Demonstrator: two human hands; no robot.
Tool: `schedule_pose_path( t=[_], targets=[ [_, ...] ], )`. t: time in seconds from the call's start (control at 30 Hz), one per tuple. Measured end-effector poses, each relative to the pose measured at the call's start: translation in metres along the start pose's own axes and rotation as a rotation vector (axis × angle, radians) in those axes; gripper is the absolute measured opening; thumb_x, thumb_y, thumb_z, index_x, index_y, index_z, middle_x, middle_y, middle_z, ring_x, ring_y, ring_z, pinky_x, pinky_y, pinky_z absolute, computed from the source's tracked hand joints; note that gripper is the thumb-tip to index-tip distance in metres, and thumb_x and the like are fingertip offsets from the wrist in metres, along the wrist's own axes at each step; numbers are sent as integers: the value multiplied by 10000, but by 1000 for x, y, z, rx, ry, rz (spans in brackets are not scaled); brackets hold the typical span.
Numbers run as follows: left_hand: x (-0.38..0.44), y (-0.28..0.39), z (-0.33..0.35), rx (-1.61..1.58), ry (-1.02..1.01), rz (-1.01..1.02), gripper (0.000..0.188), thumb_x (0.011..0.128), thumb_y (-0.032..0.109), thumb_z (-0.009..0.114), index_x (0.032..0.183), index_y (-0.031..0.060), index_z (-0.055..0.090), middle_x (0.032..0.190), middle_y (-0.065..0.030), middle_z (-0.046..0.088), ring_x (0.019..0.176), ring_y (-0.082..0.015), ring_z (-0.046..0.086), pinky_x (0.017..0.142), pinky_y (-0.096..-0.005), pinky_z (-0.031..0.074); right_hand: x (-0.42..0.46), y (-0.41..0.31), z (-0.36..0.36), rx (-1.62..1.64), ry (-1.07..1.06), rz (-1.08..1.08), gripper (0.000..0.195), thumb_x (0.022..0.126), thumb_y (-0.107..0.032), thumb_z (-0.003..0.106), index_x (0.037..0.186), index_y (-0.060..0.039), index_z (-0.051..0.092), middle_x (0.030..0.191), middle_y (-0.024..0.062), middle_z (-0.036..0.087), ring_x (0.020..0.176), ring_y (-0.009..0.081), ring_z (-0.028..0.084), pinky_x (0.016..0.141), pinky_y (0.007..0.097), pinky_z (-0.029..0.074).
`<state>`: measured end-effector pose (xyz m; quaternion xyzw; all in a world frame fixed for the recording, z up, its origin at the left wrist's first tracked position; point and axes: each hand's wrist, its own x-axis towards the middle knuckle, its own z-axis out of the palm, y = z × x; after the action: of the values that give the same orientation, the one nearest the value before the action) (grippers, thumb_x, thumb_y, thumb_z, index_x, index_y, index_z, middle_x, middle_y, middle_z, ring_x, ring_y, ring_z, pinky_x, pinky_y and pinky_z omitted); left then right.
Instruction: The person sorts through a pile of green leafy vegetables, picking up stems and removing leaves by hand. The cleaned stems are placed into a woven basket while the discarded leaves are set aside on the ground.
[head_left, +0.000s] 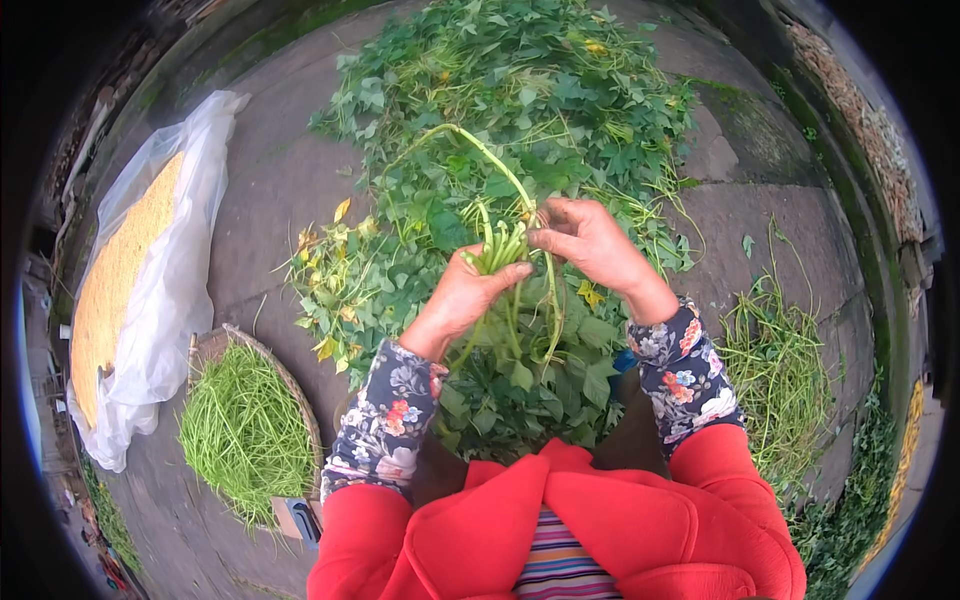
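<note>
My left hand is closed around a bundle of green leafy stems, cut ends up, with broad leaves hanging below. Just right of the bundle, my right hand pinches a long pale-green vine between thumb and fingers; the vine arches up to the left and its other part dangles below. Beneath and beyond both hands spreads a large heap of leafy green vines, with some yellow leaves at its left side. My fingers hide part of the bundle and of the pinched vine.
To the left, a woven basket holds thin green stalks. Behind it, yellow grain lies on translucent plastic sheeting. Stripped vines lie in a pile at right on the stone paving. A small dark-handled object is beside the basket.
</note>
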<state>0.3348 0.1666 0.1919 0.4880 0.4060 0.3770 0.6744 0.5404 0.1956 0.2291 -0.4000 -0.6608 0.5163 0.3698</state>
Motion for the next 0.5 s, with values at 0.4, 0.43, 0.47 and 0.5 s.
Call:
schedule_pose_path(
  t=[0.4, 0.43, 0.47, 0.5],
  targets=[
    [-24, 34, -93, 143, 146, 72, 185, 974, 175, 654, 1115, 57, 674, 919, -4, 692, 648, -42, 489, 550, -195, 359, -21, -19, -63, -199, -121, 50, 200, 936, -218, 704, 918, -19, 687, 688, -45, 555, 627, 49, 459, 559, 243, 376],
    [-25, 35, -96, 107, 112, 146, 169, 987, 164, 633, 1112, 55, 665, 918, -13, 697, 648, -39, 496, 546, -186, 359, -21, -21, -67, -154, -84, 48, 195, 941, -211, 700, 918, -18, 684, 693, -50, 560, 623, 42, 456, 558, 231, 370],
    [-21, 31, -92, 86, 95, 153, 146, 998, 153, 613, 1098, 58, 661, 918, -19, 700, 652, -40, 507, 546, -186, 371, -20, -19, -63, -109, -68, 34, 202, 949, -210, 697, 900, -16, 666, 693, -55, 547, 615, 34, 448, 556, 222, 364],
    [-16, 24, -81, 60, 81, 156, 127, 1009, 142, 594, 1084, 61, 656, 917, -25, 703, 656, -42, 519, 545, -186, 382, -18, -20, -55, -118, -89, 30, 201, 948, -208, 697, 896, -17, 662, 692, -56, 541, 616, 36, 449, 556, 225, 366]
  ],
)
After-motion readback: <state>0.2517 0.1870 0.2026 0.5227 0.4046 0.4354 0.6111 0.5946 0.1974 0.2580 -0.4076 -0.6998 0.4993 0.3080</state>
